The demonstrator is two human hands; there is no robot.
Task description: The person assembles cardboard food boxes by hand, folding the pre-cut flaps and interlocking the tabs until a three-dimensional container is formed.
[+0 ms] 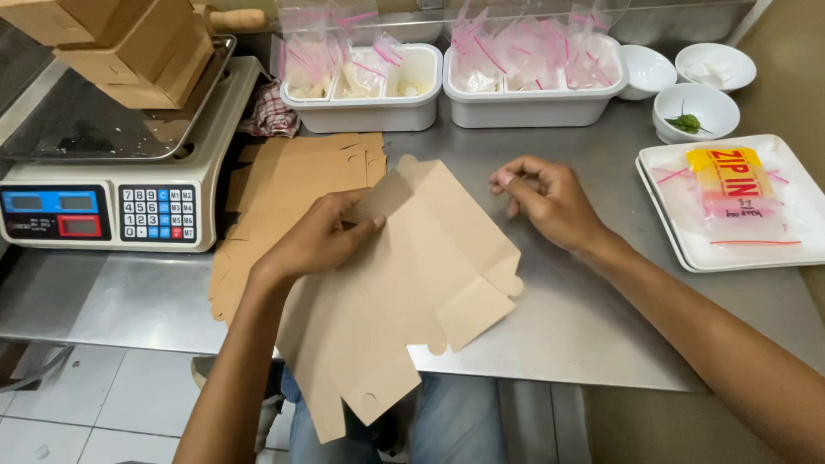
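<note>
brushed steel table (550, 326) fills my view, dull and smooth. my left hand (322, 239) pinches the top flap of a flat, unfolded cardboard box (404, 292), thumb and fingers clamped on the matte brown sheet, which hangs off the table's near edge over my lap. my right hand (546, 199) rests just beside its upper corner, fingers curled together, holding nothing. more flat sheets (296, 176) lie underneath. a scale (112, 202) sits left; white tubs (447, 99) of glossy bags are cut off at the top.
</note>
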